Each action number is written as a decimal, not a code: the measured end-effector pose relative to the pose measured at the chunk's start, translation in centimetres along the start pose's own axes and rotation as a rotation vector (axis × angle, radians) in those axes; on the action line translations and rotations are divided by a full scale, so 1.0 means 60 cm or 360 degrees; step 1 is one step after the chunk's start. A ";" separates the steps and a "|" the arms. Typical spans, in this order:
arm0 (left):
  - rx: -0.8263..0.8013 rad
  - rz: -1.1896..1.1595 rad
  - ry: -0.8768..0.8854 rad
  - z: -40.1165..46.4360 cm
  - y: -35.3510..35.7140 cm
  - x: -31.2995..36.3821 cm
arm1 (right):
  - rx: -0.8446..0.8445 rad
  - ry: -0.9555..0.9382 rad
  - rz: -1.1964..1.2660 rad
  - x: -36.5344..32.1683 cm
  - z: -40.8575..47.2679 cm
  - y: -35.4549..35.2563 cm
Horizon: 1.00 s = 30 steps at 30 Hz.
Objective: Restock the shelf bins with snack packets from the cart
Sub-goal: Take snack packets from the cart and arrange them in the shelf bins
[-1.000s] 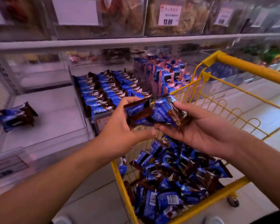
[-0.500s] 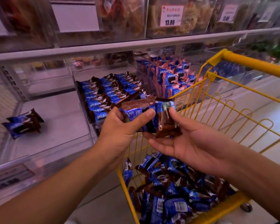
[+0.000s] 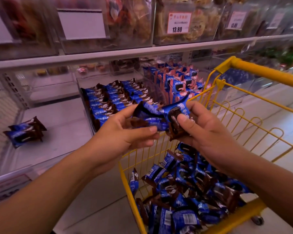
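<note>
My left hand (image 3: 123, 137) and my right hand (image 3: 205, 132) together hold a small bunch of blue and brown snack packets (image 3: 152, 115) above the cart's near-left corner. The left thumb and fingers grip the bunch's left end; the right thumb presses on a packet showing a dark sandwich biscuit. The yellow wire cart (image 3: 254, 102) below holds several more of the same packets (image 3: 184, 191). Behind my hands, a clear shelf bin (image 3: 82, 98) is filled with neat rows of these packets (image 3: 112, 98). The bin to its left (image 3: 57, 132) holds a few packets (image 3: 24, 131).
A bin of blue and pink packets (image 3: 176, 81) stands right of the filled one. The upper shelf (image 3: 142, 51) carries clear bins of other snacks with price tags (image 3: 177, 22). The cart handle (image 3: 267, 73) crosses at the right. Pale floor tiles lie below.
Both hands have shifted the bunch slightly right and reworked their grip; the right thumb now lies on top of a packet. The view has moved closer to the shelf.
</note>
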<state>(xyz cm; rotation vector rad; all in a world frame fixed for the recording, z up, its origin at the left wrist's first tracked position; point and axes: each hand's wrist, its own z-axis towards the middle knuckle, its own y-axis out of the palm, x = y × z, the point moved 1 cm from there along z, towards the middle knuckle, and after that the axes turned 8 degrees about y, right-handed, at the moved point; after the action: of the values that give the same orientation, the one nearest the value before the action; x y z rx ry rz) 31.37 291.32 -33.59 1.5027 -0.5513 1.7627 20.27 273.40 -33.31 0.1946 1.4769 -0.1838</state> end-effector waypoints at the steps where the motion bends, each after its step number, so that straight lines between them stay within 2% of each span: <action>1: -0.0015 -0.0168 -0.0097 -0.003 0.001 0.000 | -0.0013 -0.0024 -0.0083 0.001 0.000 -0.001; 3: 0.0062 -0.0405 -0.0233 -0.006 0.006 0.001 | -0.0087 -0.0060 -0.0208 0.001 -0.001 -0.001; 5: 0.0237 -0.0446 -0.0284 -0.007 0.006 -0.001 | -0.0190 -0.0057 -0.0249 -0.003 -0.001 -0.003; 7: 0.0325 -0.0360 -0.0263 -0.008 0.004 -0.007 | -0.0281 -0.0010 -0.0260 -0.009 -0.001 -0.008; 10: 0.0357 -0.0236 -0.0149 -0.008 -0.003 -0.006 | -0.0234 0.0114 -0.0100 -0.027 0.005 -0.027; 12: 0.0363 0.0075 0.0049 -0.008 -0.013 -0.003 | -0.0258 0.0134 0.0024 -0.048 0.009 -0.044; 14: 0.0289 0.0505 0.0269 -0.010 -0.021 0.000 | -0.0382 0.0147 0.0018 -0.063 0.012 -0.051; 17: 0.0139 0.0805 0.0452 -0.014 -0.016 -0.001 | -0.0444 0.0136 -0.0232 -0.063 0.017 -0.041; 23: -0.0004 0.0758 0.0437 -0.012 -0.014 -0.012 | -0.0066 0.0012 -0.0478 -0.048 0.025 -0.019; 27: -0.0120 0.0640 0.0391 -0.013 -0.023 -0.010 | -0.0150 0.0136 -0.0393 -0.040 0.022 -0.018; 30: -0.0237 0.0598 0.0380 -0.016 -0.025 -0.004 | -0.0343 0.0230 -0.0273 -0.033 0.021 -0.015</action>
<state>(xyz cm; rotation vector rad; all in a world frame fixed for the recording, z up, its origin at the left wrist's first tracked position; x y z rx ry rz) 31.91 292.92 -34.25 1.1170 -0.8619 2.0986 21.09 272.26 -31.27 -0.0953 1.6461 -0.1493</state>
